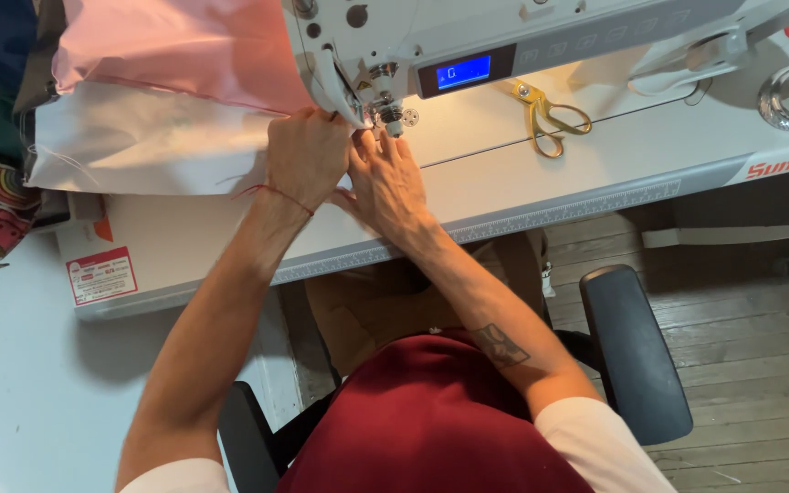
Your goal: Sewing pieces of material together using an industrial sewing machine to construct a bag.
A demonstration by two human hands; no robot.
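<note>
The cloth (184,46) is pink over a white sheet (139,146). The sewing machine (504,36) is white with a blue screen (464,71). The scissors (548,114) are gold, the armrest (636,351) black, the apron (431,420) dark red, and the wrist string (276,192) red.

A single head-worn camera looks steeply down from above the seated person, close over the near edge of the white sewing tabletop (522,196), facing the white sewing machine (504,36) at the far edge; wooden plank floor (751,338) shows at right
</note>
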